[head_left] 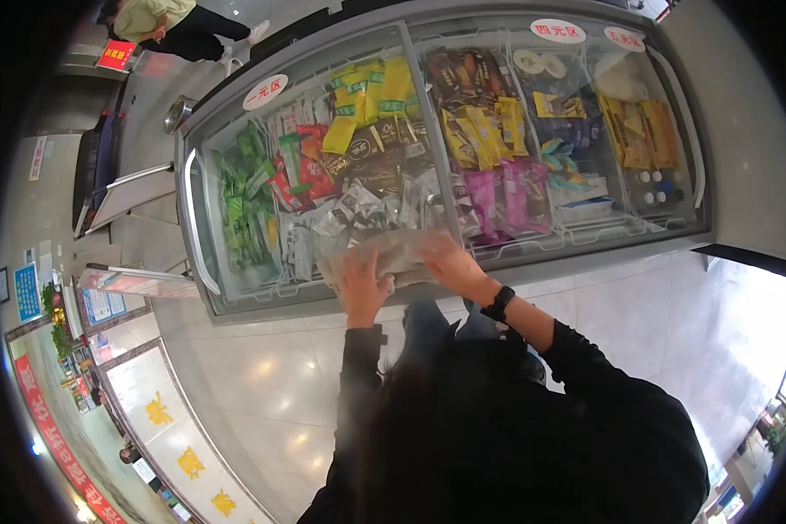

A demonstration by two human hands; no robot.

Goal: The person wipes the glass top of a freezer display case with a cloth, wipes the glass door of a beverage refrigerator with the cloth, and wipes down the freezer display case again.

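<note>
A greyish-beige cloth (391, 251) lies bunched on the glass lid (310, 258) of a chest freezer, along its near edge. My left hand (361, 286) holds the left part of the cloth, fingers stretched over it. On the other end, my right hand (448, 264) is closed on the cloth, its fingertips partly hidden in the folds. A black watch (498, 303) is on my right wrist. Beneath the glass, silver-wrapped ice creams (355, 210) and brown packets (380, 148) lie just beyond the cloth.
The grey freezer frame (576, 259) runs across in front of me. Other baskets hold green packets (246, 188), yellow packets (380, 87) and pink packets (522, 196). White lid handles (199, 218) curve at the sides. Sign stands (135, 201) are at left; a person (183, 26) stands beyond.
</note>
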